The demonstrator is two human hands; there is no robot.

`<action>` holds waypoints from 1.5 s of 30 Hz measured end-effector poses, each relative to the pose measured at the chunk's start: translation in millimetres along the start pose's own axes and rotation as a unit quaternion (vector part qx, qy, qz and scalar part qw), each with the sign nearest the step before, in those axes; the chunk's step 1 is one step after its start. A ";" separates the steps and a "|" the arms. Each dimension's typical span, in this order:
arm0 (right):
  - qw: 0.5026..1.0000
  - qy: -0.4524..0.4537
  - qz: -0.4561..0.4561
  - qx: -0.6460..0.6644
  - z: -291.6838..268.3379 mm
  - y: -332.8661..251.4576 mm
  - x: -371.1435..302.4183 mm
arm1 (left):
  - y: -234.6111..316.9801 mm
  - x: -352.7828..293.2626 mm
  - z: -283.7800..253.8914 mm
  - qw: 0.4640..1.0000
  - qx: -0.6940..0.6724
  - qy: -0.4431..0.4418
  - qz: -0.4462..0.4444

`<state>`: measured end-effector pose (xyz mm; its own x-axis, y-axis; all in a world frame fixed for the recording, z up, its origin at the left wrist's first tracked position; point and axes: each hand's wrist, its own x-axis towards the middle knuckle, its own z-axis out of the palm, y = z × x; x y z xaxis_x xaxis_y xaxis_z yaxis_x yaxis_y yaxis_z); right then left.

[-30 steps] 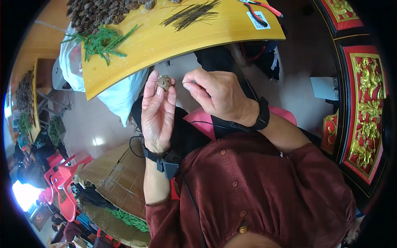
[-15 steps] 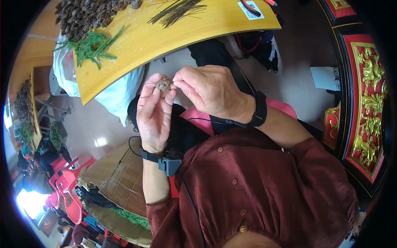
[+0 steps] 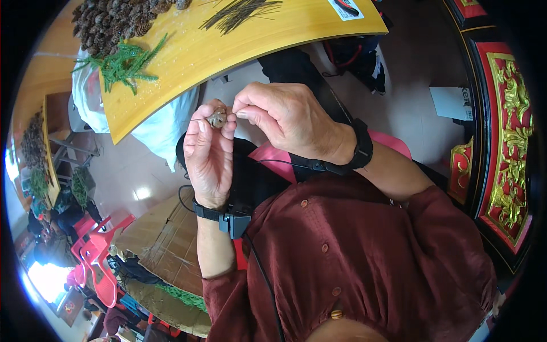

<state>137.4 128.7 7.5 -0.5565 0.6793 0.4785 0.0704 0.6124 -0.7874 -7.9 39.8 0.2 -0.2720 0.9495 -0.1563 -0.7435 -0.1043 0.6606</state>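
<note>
Between the thumb and fingers of my left hand point(image 3: 209, 154) is a small brown pine cone point(image 3: 217, 118). A thin brown wire point(image 3: 197, 119) sticks out from the cone's left side. My right hand point(image 3: 293, 119) is just to the right of it, thumb and forefinger pinched on the wire's other end near the cone. Both hands are raised over my lap, short of the table's near edge. A pile of pine cones point(image 3: 117, 25) and a bunch of cut brown wires point(image 3: 239, 13) lie on the yellow table point(image 3: 188, 60).
Green artificial sprigs point(image 3: 128, 64) rest at the table's left corner. Pliers with red and black handles point(image 3: 346, 7) lie at the far right. White plastic bags point(image 3: 162, 137) hang below the table edge. A cardboard box point(image 3: 165, 239) and red chair point(image 3: 99, 262) stand at left.
The pine cone has turned in my left fingers and shifted slightly left. My right hand has moved a little left and up, still pinching the wire.
</note>
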 end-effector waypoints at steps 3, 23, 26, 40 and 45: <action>1.000 0.003 -0.001 -0.004 -0.5 1.5 1.1 | -1.4 -1.0 0.5 1.000 0.003 -0.008 -0.010; 0.999 -0.019 -0.041 -0.007 -17.2 14.1 9.8 | 10.5 3.3 -8.9 0.985 0.135 -0.091 -0.052; 0.998 -0.028 -0.057 0.002 -16.3 17.4 8.7 | 12.6 4.7 -14.6 0.978 0.148 -0.125 -0.076; 0.947 -0.132 0.210 0.206 -26.9 16.8 9.0 | 5.6 2.6 -6.2 0.990 0.083 -0.046 -0.106; 0.912 -0.130 0.247 0.299 -23.5 7.4 11.0 | 6.1 2.3 1.1 0.986 0.108 -0.062 -0.113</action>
<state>151.3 150.2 16.1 -0.7621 0.6462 -0.0401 -0.0548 -0.1261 -0.9905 -12.3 41.7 4.7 -0.0276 0.9718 -0.2341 -0.6251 0.1660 0.7627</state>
